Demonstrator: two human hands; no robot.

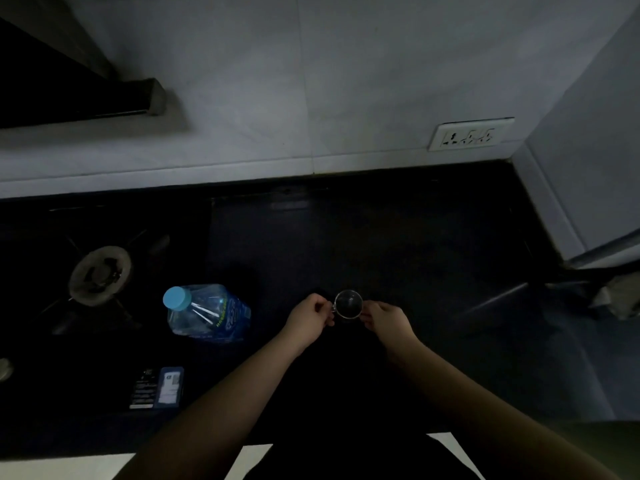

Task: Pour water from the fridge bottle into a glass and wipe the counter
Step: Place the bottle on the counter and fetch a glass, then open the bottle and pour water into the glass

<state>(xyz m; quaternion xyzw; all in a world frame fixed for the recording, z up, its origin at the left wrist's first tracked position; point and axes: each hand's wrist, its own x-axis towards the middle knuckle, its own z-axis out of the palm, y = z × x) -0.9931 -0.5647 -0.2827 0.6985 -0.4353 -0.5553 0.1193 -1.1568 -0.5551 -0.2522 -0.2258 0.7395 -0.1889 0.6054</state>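
Glass cup [348, 304] stands on the dark counter [398, 244]; left hand [310, 318] and right hand [386, 318] apparently pinch its sides. Capped water bottle [207, 311] stands left.

Very dim frame, underexposed, bluish cast. Brightest area is the wall [346, 81] at top, lit evenly, source not visible. The counter [398, 244] is near black, with detail lost in shadow; one faint streak of reflection runs at right. The stove [100, 275] is barely readable. The bottle [207, 311] catches small glints. Both forearms are dark and murky. Wide-angle bending shows at the edges, wall lines curve. Overall soft and noisy, with fine detail smeared.
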